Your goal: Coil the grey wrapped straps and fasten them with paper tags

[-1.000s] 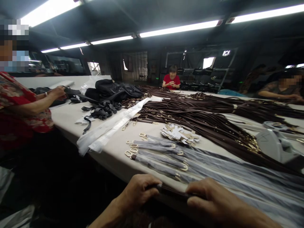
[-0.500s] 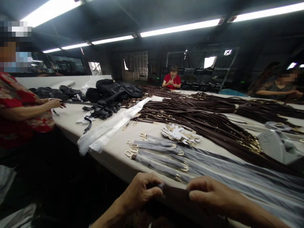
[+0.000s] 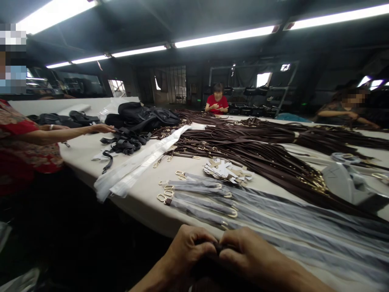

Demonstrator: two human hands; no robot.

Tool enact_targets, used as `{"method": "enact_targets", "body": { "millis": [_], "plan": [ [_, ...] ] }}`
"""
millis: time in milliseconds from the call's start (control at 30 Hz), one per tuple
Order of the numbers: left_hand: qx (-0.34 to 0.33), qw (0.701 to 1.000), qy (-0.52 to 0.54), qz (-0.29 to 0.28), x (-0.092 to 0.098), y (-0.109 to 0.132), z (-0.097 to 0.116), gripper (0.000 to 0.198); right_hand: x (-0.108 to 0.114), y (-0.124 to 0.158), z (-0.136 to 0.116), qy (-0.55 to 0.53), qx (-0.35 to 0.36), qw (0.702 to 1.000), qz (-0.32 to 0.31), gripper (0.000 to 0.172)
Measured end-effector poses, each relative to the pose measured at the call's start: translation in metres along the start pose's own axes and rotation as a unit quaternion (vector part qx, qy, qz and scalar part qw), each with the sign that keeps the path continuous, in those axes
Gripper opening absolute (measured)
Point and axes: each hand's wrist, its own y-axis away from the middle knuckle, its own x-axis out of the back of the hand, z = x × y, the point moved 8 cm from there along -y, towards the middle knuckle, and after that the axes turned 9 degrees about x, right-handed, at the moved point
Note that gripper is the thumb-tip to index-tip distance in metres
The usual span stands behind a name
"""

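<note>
At the table's near edge, my left hand [image 3: 193,247] and my right hand [image 3: 243,249] are closed, fingertips nearly touching, both pinching a dark brown strap [image 3: 218,246]. Most of the strap is hidden by the fingers and shadow. Just beyond them lie several straps in clear plastic sleeves [image 3: 203,202], their gold rings [image 3: 161,198] pointing left. Behind these sits a heap of small white and tan paper pieces [image 3: 226,170]. A large bundle of unwrapped brown straps [image 3: 261,158] with gold fittings stretches across the table.
Empty clear sleeves [image 3: 142,162] hang over the table edge. Black bags [image 3: 142,115] and webbing [image 3: 129,142] lie at the left, beside a person's outstretched arm [image 3: 75,132]. A grey dispenser-like object [image 3: 343,182] stands right. Two more people sit across the table.
My hands have come together, the right one moving left, so less strap shows between them. The person at the left has stretched an arm toward the black webbing. The view has shifted slightly.
</note>
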Motion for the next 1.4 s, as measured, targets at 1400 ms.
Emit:
{"method": "enact_targets", "body": {
  "millis": [1400],
  "plan": [
    [-0.188,0.960,-0.204,0.032,0.016,0.019,0.027,0.035,-0.003,0.006,0.005,-0.250,0.003,0.968,0.034,0.040]
  ]
}}
